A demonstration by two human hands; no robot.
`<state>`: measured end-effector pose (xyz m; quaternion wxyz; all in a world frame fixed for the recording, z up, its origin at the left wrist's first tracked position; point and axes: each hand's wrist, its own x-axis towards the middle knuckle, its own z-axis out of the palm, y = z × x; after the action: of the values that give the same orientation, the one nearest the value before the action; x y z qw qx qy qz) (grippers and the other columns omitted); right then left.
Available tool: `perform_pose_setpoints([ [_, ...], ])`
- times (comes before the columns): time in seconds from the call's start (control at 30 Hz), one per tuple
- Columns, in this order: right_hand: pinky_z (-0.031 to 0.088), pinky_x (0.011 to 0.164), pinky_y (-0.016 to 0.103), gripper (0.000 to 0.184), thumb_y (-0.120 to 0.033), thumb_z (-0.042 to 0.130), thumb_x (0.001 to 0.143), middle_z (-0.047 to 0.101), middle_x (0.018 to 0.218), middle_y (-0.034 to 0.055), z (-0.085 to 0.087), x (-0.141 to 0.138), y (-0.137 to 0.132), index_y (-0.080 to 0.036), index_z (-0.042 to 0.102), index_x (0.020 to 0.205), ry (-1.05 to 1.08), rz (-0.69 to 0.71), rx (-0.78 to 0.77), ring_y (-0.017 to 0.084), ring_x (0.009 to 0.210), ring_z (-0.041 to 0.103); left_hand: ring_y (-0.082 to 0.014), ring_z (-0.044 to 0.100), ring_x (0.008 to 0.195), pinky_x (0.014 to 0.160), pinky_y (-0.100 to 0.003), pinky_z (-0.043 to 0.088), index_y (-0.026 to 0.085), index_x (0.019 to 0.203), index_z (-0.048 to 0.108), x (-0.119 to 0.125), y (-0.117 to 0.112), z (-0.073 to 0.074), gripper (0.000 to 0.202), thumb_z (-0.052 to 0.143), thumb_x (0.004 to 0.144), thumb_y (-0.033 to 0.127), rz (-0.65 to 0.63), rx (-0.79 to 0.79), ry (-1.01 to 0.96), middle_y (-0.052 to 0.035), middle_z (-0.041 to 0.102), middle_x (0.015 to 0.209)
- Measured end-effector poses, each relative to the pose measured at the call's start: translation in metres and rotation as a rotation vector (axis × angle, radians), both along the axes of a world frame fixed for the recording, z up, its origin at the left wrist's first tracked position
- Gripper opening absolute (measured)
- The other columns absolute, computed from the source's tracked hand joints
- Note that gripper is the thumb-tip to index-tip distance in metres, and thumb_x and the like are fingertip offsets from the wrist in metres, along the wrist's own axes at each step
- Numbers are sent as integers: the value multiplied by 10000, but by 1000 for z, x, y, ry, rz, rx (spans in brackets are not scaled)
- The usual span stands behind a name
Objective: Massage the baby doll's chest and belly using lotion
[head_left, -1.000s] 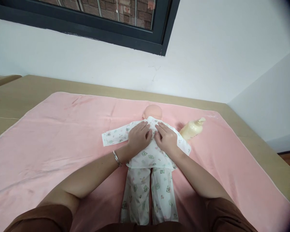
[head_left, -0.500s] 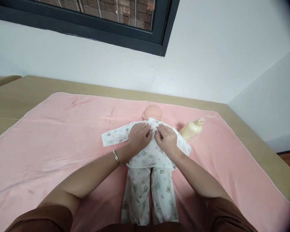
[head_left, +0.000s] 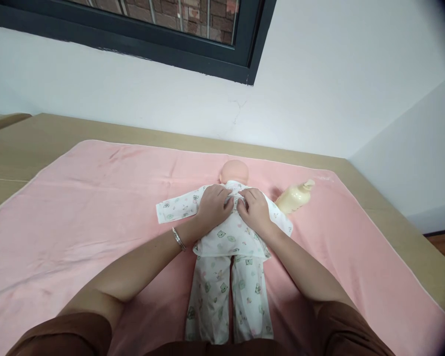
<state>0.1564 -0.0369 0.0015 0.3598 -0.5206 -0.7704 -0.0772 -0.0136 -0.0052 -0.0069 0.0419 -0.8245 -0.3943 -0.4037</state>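
Note:
A baby doll (head_left: pixel 235 171) lies on a pink blanket, its bald head pointing away from me. It is dressed in a white printed shirt (head_left: pixel 232 241) and matching trousers (head_left: pixel 212 296). High on the chest, my left hand (head_left: pixel 213 205) is closed on the shirt front, thumb and fingertips gathering cloth. Just to the right, my right hand (head_left: pixel 256 210) pinches the shirt the same way, close to the collar. Small folds show between the two hands. My fingertips partly hide whatever fastening is there. The shirt's left-hand sleeve lies stretched out flat.
A pale yellow lotion-like bottle (head_left: pixel 294 197) lies tilted on the blanket (head_left: pixel 111 207), beside the doll's right-hand shoulder. Under the blanket is a wooden table (head_left: pixel 141 133), its far edge against a white wall. A dark window frame (head_left: pixel 193 57) is above.
My fingers have curled in and drawn the shirt cloth together at the chest; half a second ago they lay flatter on it. The doll and bottle stay in place.

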Motion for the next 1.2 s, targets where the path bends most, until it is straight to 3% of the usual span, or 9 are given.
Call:
perform_pose_setpoints([
  [0.17, 475, 826, 393, 155, -260, 501, 889, 639, 844, 77, 1, -4, -6, -196, 640, 910, 32, -83, 22, 243, 874, 567, -249, 562, 838, 758, -394, 444, 194, 830, 617, 0, -7, 4, 175, 494, 901, 299, 89, -9, 37, -78, 625, 804],
  [0.37, 456, 926, 433, 282, -280, 475, 905, 626, 1024, 111, 7, -6, -10, -185, 621, 1127, 23, -145, -91, 283, 1035, 542, -270, 584, 934, 829, -425, 462, 190, 944, 619, 1, -9, 7, 178, 478, 899, 289, 83, -107, 23, -102, 651, 927],
  [0.63, 366, 1088, 472, 440, -258, 437, 914, 566, 1339, 132, 7, -2, -3, -150, 525, 1331, -54, -78, -176, 292, 1256, 483, -290, 534, 1193, 1040, -468, 402, 181, 1224, 552, 0, 2, 1, 364, 460, 893, 301, -7, -195, -55, -109, 623, 1243],
  [1.2, 370, 1090, 492, 447, -277, 432, 914, 573, 1346, 133, 4, 0, -3, -156, 535, 1331, -31, -78, -173, 293, 1261, 493, -288, 529, 1204, 1054, -478, 397, 187, 1226, 563, 0, 1, 0, 375, 460, 888, 312, -18, -231, -86, -109, 617, 1262],
])
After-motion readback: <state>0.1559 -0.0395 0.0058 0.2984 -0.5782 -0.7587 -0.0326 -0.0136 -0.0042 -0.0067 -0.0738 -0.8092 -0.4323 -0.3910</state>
